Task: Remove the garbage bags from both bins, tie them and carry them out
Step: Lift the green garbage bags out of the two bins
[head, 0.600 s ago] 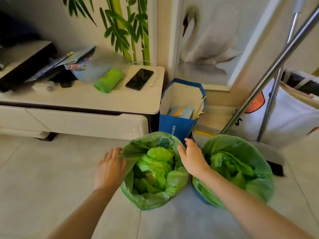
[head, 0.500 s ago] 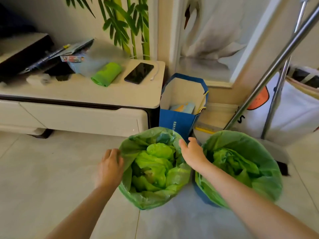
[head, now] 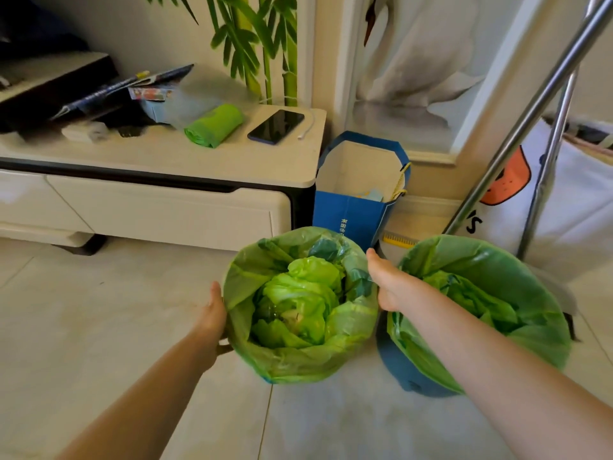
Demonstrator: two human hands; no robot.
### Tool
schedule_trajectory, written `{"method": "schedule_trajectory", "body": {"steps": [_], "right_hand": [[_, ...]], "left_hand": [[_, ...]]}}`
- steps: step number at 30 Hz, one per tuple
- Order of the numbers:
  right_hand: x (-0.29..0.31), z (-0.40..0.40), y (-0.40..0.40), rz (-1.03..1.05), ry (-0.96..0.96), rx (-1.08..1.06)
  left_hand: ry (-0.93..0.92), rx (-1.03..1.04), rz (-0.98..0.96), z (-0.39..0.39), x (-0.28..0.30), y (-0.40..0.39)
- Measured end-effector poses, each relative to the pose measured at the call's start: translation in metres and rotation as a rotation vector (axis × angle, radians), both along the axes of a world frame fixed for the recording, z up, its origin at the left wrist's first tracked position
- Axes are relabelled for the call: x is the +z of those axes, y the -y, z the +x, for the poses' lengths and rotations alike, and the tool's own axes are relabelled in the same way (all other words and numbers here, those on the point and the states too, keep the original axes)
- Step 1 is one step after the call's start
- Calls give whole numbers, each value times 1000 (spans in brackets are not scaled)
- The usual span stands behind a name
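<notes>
Starting at the left, a low cabinet point(head: 159, 161) runs along the wall, its top carrying a black box point(head: 49, 84), some magazines point(head: 126, 88), a green roll point(head: 214, 125) of bags and a dark phone point(head: 276, 126) lying flat with a white cable point(head: 306, 126) just beside it. On the tiled floor in front, the left hand point(head: 212, 322) presses flat against the left outer wall of the left bin, thumb up along the rim; its fingers reach down the side out of sight, so whether they grip cannot be told. The left bag point(head: 298, 360), green and thin, is folded over that bin's rim and still sits inside, crumpled green waste filling its middle. Behind it, against the cabinet's end, stands a blue paper bag point(head: 351, 217), open at the top. The right hand point(head: 388, 287) lies between the two bins, its thumb side on the left bag's right rim; its fingers curl down out of view, and what they hold cannot be told. The right forearm crosses the near edge of the right bin point(head: 408, 373), a blue tub lined with the right bag point(head: 530, 327), also still in place and folded over the rim. Further right, slanting steel poles point(head: 530, 104) stand before a white sack point(head: 570, 200) with an orange print.
</notes>
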State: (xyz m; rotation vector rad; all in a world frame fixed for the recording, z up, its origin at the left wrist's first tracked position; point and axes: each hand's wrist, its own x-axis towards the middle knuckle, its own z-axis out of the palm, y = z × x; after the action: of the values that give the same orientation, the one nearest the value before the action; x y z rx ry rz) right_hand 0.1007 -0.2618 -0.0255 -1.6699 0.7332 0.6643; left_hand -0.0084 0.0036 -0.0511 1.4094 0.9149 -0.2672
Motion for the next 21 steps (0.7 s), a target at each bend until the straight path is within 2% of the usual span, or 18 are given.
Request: {"method": "schedule_trajectory", "body": {"steps": [4, 10, 15, 21], "right_hand": [[0, 3, 4, -16, 21, -1], [11, 2, 7, -185, 153, 120], [22, -3, 13, -342, 240, 276], [36, -19, 8, -490, 291, 311]], "left_hand": [[-56, -29, -54, -6, 0, 3], [-50, -26, -41, -8, 14, -1], [14, 12, 79, -5, 22, -1], [82, 15, 202, -1, 38, -3]]}}
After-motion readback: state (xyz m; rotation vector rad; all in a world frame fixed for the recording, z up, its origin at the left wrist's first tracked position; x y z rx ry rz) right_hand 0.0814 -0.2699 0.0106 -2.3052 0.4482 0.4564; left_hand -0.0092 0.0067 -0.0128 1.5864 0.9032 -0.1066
